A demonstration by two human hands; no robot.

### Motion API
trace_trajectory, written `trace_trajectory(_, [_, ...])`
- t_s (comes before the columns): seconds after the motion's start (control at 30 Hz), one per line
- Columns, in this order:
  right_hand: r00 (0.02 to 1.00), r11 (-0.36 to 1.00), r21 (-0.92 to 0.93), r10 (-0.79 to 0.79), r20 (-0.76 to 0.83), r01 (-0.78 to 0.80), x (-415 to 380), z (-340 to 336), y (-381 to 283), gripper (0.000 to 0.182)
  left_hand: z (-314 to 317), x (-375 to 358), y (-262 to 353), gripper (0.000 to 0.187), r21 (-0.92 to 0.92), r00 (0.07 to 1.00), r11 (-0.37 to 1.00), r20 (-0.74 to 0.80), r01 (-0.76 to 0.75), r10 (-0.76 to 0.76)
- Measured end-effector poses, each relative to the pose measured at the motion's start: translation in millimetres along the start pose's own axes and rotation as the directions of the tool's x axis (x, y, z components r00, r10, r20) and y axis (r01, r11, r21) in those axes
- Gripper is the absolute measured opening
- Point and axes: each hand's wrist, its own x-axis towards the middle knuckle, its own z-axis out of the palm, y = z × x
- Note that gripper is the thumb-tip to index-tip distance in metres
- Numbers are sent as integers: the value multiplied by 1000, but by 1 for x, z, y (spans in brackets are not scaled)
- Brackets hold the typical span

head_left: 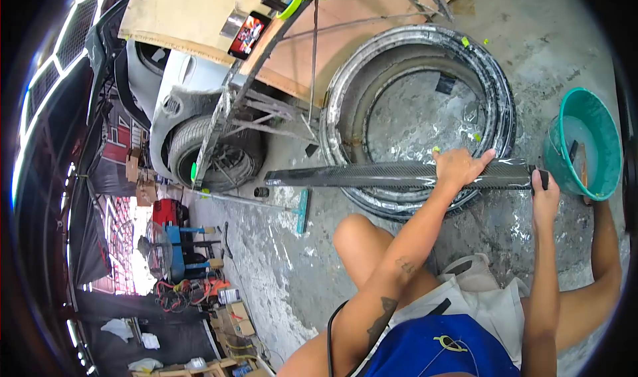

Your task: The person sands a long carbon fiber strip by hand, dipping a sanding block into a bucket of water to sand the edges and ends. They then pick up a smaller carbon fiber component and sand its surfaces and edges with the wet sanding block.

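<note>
One strip (392, 175) goes across the tire (337, 127), with the left hand's (456, 167) fingers gripping it there and the right hand's (545, 194) fingers squeezing a block (543, 179) just right of the tire, so holding the strip still and the block flat should help.

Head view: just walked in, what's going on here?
A person is working on a long black carbon-patterned strip that spans the near side of a large tire lying flat on the floor. The left hand is on the strip; the right hand holds a small black pad at its right end. A teal bucket stands to the right.
</note>
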Motion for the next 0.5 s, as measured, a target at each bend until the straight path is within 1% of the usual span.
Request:
trace_trajectory(0.03, [1000, 999, -42, -7, -18, 6, -2, -2, 6, 33, 0, 1, 1, 101, -5, 1000, 1000, 4, 2, -2])
trace_trajectory(0.07, [1000, 999, -44, 1, 3, -1, -10, -5, 15, 33, 1, -2, 0, 101, -9, 1000, 1000, 5, 25, -25])
trace_trajectory(0.13, [994, 997, -59, -57, -91, 52, -23, -10, 33, 34, -1, 1, 1, 101, -14, 1000, 1000, 19, 12, -11])
trace_trajectory(0.17, [972, 974, -74, -218, -84, 212, -18, -10, 41, 34, 2, 2, 0, 102, 8, 1000, 1000, 4, 8, -9])
trace_trajectory(0.2, [972, 971, -86, -229, -45, 225, -11, -6, 35, 34, 1, 4, 1, 104, 40, 1000, 999, -7, 28, -28])
trace_trajectory(0.23, [976, 969, -121, -218, -18, 214, -4, -3, 24, 34, 2, 5, 0, 105, 67, 999, 997, 14, 33, -34])
trace_trajectory(0.27, [991, 983, -132, -133, -28, 128, -2, 7, -3, 35, -2, -2, 6, 107, 61, 999, 997, -4, 40, -40])
trace_trajectory(0.3, [983, 974, -135, -184, -18, 180, -4, 8, -12, 35, -2, 2, 4, 108, 110, 992, 992, 105, 64, -76])
trace_trajectory(0.33, [983, 973, -149, -180, -30, 174, -7, 6, -6, 33, 12, 8, -3, 111, 124, 998, 992, 56, 26, -33])
trace_trajectory(0.37, [991, 993, -50, -110, -72, 107, -18, 6, -2, 30, 11, 9, -1, 114, 114, 995, 991, 62, 70, -78])
trace_trajectory(0.4, [993, 996, 52, -73, -96, 78, -27, 6, 8, 27, 16, 17, -5, 115, 144, 994, 987, 74, 75, -86])
trace_trajectory(0.43, [991, 999, 12, -49, -126, 51, -32, 3, 2, 27, 18, 17, -4, 113, 142, 995, 987, 58, 72, -81])
trace_trajectory(0.5, [993, 997, 3, -72, -97, 72, -33, 6, -13, 20, 15, 18, -1, 110, 140, 996, 987, 26, 83, -87])
